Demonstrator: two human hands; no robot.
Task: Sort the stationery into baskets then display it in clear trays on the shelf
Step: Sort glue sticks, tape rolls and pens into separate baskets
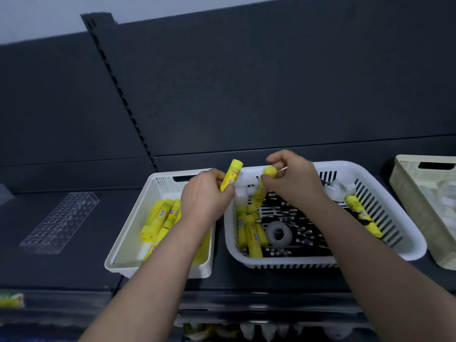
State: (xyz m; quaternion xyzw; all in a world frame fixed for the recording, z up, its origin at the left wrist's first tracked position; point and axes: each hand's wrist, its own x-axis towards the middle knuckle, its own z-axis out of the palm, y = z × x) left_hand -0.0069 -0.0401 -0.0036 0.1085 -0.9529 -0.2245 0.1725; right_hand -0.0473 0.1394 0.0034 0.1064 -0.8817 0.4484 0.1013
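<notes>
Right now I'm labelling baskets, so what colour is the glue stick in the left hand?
Bright yellow. The glue stick shows best in the head view.

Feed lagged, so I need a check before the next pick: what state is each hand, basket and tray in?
Left hand: grips first glue stick, tilted near upright.
Right hand: pinches second glue stick above slotted basket.
Left basket: holds yellow glue sticks.
Slotted basket: mixed; glue sticks, tape roll, small dark parts.
Clear tray: flat on shelf, unfilled.
Beige basket: holds clear items, partly out of frame.
</notes>
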